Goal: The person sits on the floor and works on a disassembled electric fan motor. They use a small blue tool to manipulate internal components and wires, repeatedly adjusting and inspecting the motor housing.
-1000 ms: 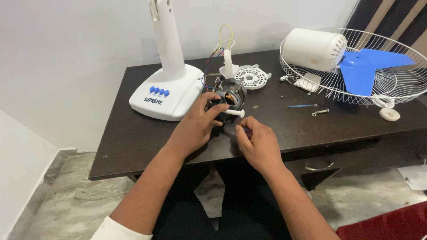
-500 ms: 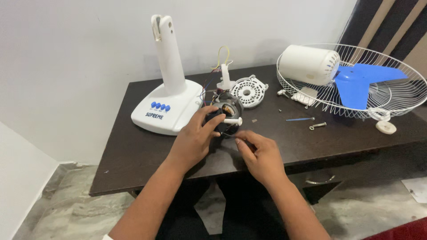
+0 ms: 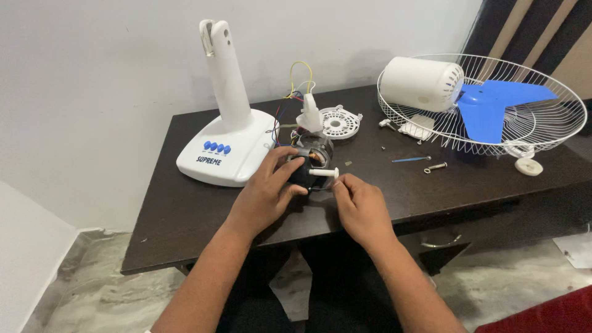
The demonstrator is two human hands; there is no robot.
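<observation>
Dark and wooden, the table (image 3: 185, 216) stands against a pale wall, with marbled floor showing beneath its front edge. Nearest you, your right hand (image 3: 364, 206) rests on the table with its fingers curled in, the fingertips pinching the end of a white shaft (image 3: 324, 173) that sticks out of the motor (image 3: 308, 165). Your left hand (image 3: 268, 191) wraps the motor's left side, thumb and fingers clenched around its dark body, holding it just above the table near the middle of the front half. Copper windings show at the motor's top. Behind it, a small white plastic piece (image 3: 309, 116) stands upright, with coloured wires (image 3: 300, 77) looping up from it and down toward the motor. To the left, touching nothing you hold, sits the white fan base (image 3: 225, 148) with its blue buttons and upright neck. Just behind the motor on the right lies a round white grille plate (image 3: 341, 122). Farther right on the table lie a thin blue tool (image 3: 410, 160) and a bolt (image 3: 436, 166), well apart from your hands. At the far right, a wire guard (image 3: 555, 123) holds a white motor cover (image 3: 422, 83) and a blue blade (image 3: 487, 108), with a white cap (image 3: 529, 166) just in front of it.
</observation>
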